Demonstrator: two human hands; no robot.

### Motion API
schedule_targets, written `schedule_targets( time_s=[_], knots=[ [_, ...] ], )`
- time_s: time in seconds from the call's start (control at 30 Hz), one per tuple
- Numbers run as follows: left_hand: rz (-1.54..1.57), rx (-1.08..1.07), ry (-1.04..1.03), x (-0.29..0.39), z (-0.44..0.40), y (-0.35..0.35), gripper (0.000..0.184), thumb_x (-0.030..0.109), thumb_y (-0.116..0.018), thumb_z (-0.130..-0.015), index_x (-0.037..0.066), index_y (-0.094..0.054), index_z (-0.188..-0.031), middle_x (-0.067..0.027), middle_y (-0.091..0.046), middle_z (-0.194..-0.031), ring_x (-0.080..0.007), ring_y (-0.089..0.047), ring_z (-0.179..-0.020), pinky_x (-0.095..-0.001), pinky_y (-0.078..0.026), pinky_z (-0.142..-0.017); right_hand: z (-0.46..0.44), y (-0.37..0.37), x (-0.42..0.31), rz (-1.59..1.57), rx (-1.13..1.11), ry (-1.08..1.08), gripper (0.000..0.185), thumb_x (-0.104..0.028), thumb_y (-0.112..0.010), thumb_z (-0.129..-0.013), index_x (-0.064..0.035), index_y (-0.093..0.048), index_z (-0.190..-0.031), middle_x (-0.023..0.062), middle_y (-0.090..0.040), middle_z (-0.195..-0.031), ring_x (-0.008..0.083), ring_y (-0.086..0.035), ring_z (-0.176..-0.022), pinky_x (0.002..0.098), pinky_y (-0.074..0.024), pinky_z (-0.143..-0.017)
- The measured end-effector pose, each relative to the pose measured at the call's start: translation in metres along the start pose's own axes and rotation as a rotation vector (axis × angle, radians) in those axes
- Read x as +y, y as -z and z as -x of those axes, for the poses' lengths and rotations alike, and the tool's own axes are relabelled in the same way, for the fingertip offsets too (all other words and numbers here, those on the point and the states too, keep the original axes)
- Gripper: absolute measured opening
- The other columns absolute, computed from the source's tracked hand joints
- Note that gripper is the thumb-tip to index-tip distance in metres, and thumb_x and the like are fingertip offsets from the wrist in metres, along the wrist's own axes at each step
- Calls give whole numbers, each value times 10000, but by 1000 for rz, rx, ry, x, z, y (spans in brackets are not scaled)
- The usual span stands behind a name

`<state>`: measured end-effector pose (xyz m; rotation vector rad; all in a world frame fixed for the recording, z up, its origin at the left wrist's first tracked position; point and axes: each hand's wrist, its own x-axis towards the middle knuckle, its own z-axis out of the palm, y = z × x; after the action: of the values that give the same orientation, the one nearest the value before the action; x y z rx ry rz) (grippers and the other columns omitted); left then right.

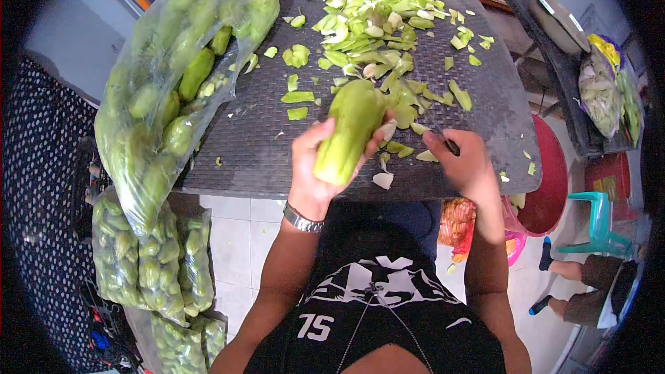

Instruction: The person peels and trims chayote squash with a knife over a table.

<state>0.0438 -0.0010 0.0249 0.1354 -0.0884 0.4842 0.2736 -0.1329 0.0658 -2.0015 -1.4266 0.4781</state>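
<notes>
My left hand (313, 159) wraps round a large pale green chayote (348, 131), which lies tilted over the table's near side. Its skin looks peeled, with lengthwise grooves. To the right, my right hand (465, 166) is closed on a small knife (451, 145); its dark handle shows at the fingers, and the blade is thin and blurred. The knife is apart from the chayote. Beyond both hands, a heap of green peelings (377, 21) lies on the dark woven table (256, 156), with loose pieces scattered near my fingers.
A big clear bag of chayotes (156, 107) covers the table's left side. More filled bags (159, 256) stand on the floor below. Right of the table are a red tub (547, 180), a teal stool (594, 225), a side table with bags (601, 93) and another person's legs (585, 287).
</notes>
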Motion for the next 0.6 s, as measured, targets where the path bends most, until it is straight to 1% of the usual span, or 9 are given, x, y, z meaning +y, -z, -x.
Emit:
schedule_targets(
  time_s=[0.1, 0.13, 0.23, 0.27, 0.37, 0.4, 0.47, 0.53, 0.6],
  knots=[
    [-353, 176, -37, -14, 5, 6, 664, 176, -671, -866, -77, -442, -1435, -270, -601, -1288, -342, -697, -999, -418, -608, -912, 8, -2, -11, 130, 122, 103, 284, -280, -709, -864, -4, -652, -833, 253, -637, -742, 476, -639, -738, 501, -497, -643],
    [-407, 226, -51, -20, 5, 1, 614, 165, -681, -861, -60, -483, -1397, -242, -639, -1173, -323, -689, -903, -438, -612, -807, 12, -3, -13, 161, 140, 131, 236, -247, -709, -820, -19, -647, -827, 240, -646, -743, 471, -648, -747, 507, -507, -647],
    [-397, 224, 110, -30, 14, 18, 611, 175, -706, -851, -40, -508, -1388, -239, -636, -1173, -336, -694, -906, -472, -614, -773, 15, -4, -18, 233, 138, 289, 182, -195, -694, -696, -60, -629, -799, 202, -657, -737, 449, -665, -743, 510, -531, -649],
    [-331, 205, 124, -37, 19, 24, 590, 228, -717, -879, -25, -528, -1378, -234, -654, -1098, -349, -696, -898, -480, -612, -740, 16, -4, -19, 252, 123, 355, 185, -186, -687, -657, -73, -622, -788, 190, -658, -734, 441, -669, -736, 508, -537, -649],
    [-252, 229, 220, -53, 22, 50, 620, 493, -657, -934, -2, -570, -1299, -191, -674, -899, -315, -672, -622, -440, -564, -511, 17, 1, -20, 261, 57, 422, 225, -205, -708, -604, -83, -596, -757, 181, -651, -730, 429, -670, -717, 503, -528, -624],
    [-449, 111, 190, -54, 23, 52, 603, 513, -638, -952, -7, -577, -1253, -171, -653, -825, -313, -630, -527, -423, -524, -430, 16, 1, -19, 243, 47, 454, 223, -200, -706, -602, -81, -595, -754, 181, -649, -725, 429, -669, -714, 502, -526, -619],
    [-337, 161, 345, -51, 31, 81, 643, 521, -697, -901, -15, -576, -1234, -166, -639, -809, -296, -621, -521, -405, -521, -424, 13, 5, -15, 209, 31, 519, 218, -190, -703, -598, -76, -593, -747, 179, -645, -714, 427, -666, -708, 499, -521, -610],
    [-403, -25, 280, -56, 27, 33, 669, 431, -782, -802, -12, -534, -1237, -177, -624, -862, -293, -629, -552, -403, -529, -472, 3, 7, -2, 212, 74, 481, 217, -183, -700, -591, -69, -589, -738, 179, -641, -704, 433, -663, -715, 500, -517, -607],
    [-364, -27, 226, -54, 24, 11, 725, 363, -806, -735, -16, -504, -1274, -179, -602, -846, -280, -617, -539, -397, -520, -455, -9, 3, 17, 272, 116, 423, 189, -170, -692, -599, -60, -603, -725, 190, -651, -715, 448, -659, -733, 509, -518, -624]
  ],
)
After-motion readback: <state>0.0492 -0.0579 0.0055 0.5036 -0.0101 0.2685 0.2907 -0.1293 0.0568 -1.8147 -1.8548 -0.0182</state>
